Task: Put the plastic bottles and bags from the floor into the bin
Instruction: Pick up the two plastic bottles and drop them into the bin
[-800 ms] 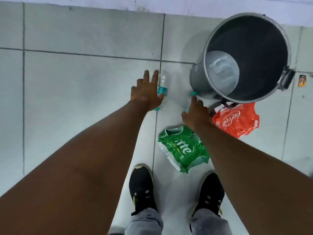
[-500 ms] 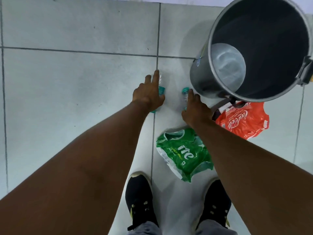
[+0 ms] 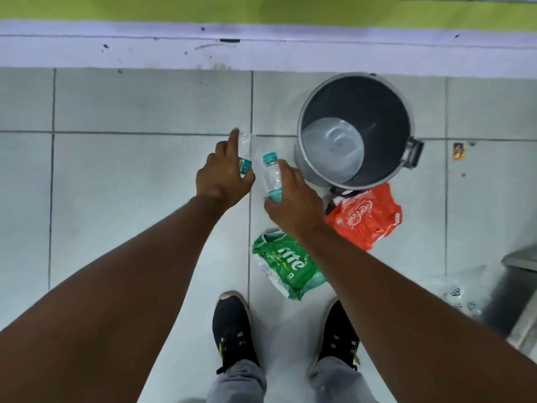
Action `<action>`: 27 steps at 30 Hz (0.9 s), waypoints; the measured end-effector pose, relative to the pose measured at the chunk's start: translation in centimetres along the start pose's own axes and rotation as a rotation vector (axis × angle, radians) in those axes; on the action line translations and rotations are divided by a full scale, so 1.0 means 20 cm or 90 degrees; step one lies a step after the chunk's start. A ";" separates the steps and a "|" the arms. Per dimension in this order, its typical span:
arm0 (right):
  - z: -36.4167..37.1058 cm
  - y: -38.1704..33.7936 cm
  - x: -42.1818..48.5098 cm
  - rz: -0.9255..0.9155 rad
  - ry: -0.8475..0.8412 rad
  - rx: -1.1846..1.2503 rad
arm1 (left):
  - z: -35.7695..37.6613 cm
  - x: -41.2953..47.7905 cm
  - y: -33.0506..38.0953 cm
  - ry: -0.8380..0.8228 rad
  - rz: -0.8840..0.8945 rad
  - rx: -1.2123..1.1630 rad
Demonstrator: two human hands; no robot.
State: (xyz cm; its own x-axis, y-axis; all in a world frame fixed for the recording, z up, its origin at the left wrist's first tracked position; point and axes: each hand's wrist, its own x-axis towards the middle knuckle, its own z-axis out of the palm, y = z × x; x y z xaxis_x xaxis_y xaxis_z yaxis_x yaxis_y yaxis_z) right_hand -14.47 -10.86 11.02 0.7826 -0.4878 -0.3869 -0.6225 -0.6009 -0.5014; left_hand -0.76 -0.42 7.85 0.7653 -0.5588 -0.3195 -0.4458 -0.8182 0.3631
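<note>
Left hand (image 3: 223,177) grip clamped on bottle (image 3: 245,158); right hand (image 3: 293,200) grip clamped on second bottle (image 3: 272,177), both beside bin (image 3: 308,167) for drop. Bags (image 3: 287,263) on floor.

Pale grey tiled floor (image 3: 145,199), dark grout lines; scuffed white skirting (image 3: 261,53) below yellow-green wall (image 3: 261,10). Even light.

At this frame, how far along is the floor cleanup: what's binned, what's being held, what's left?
Nothing looks binned yet: the visible part of the bin interior shows only its bare bottom. In hand: the left hand grips one bottle and the right hand grips another bottle. Left on the floor: the green bag and the orange bag.
</note>
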 end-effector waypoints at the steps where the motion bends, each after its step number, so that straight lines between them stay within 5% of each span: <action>1: -0.08 -0.02 -0.03 -0.017 0.029 0.013 | -0.06 0.00 0.05 0.015 0.005 -0.003; 8: -0.62 0.15 0.04 0.051 0.171 0.080 | -0.31 0.07 0.51 0.068 0.072 -0.033; 18: -0.81 0.44 0.23 0.062 0.053 -0.074 | -0.23 0.10 0.78 0.040 0.088 -0.018; 27: -0.93 0.67 0.07 0.061 0.094 -0.019 | -0.27 0.15 0.95 0.034 0.098 0.002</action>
State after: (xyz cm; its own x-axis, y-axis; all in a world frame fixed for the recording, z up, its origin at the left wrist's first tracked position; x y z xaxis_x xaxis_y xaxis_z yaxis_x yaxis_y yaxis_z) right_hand -21.99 -31.28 18.20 0.7109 -0.6301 -0.3125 -0.6957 -0.5644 -0.4444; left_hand -4.51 -16.82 18.44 0.7113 -0.6699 -0.2128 -0.5614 -0.7236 0.4015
